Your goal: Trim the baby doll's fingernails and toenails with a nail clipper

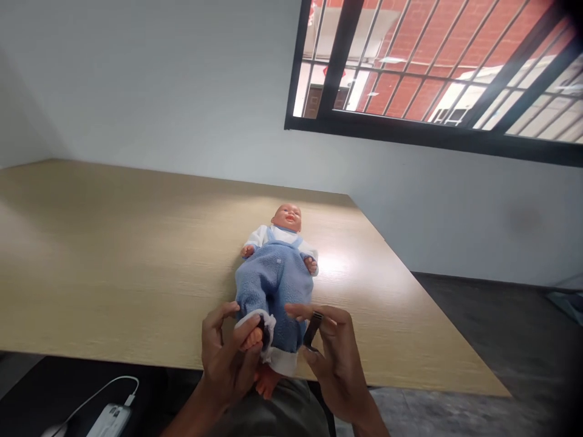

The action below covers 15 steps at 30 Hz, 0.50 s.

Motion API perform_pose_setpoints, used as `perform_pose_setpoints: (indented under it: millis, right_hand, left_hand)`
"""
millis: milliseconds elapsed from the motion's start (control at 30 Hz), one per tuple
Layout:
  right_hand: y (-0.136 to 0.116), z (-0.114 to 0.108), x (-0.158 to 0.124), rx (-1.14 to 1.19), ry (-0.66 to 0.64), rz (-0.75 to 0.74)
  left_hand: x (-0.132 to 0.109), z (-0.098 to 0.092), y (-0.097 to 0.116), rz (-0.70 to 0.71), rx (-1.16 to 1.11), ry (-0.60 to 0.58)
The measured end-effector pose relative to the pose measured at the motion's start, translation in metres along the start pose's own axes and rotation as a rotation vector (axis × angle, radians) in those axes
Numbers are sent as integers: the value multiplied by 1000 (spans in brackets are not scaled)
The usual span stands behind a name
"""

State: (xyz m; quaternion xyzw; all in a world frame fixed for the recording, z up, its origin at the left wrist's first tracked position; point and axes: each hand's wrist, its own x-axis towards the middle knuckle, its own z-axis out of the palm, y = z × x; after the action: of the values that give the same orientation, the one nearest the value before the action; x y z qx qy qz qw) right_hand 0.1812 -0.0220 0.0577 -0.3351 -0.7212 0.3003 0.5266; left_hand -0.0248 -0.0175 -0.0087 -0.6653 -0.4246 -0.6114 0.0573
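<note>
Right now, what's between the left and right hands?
Head view: between left hand and right hand lies the doll: blue trouser leg, white cuff, bare foot.

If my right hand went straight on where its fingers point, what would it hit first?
Probably the doll's nearer blue trouser leg: your right hand points left at it, and the index finger already overlaps it in view. Whether they touch, I can't tell.

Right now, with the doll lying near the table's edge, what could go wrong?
The doll might slide off the table if tugged, since its feet are at the near edge. The small dark object could slip from the right hand, as it seems held only by the fingertips. The left hand might overstretch the white cuff if it pulls hard.
</note>
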Motion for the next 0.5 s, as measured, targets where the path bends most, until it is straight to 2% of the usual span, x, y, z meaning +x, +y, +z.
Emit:
perform_pose_setpoints:
  millis: [133, 233, 300, 367, 500]
  right_hand:
    - [-5, -26, 13, -231, -136, -18]
    - [-7, -42, 27, -268, -233, -10]
    - [-4, -47, 39, -216, -279, -3]
    - [5, -46, 54, -114, -285, 2]
    - [29, -31, 96, 92, -328, 54]
  left_hand:
    - [8, -4, 0, 20, 30, -54]
    - [14, -4, 0, 100, -27, -100]
    - [19, -2, 1, 134, -90, -112]
    - [25, 0, 2, 111, -141, -133]
    - [39, 3, 5, 134, -203, -241]
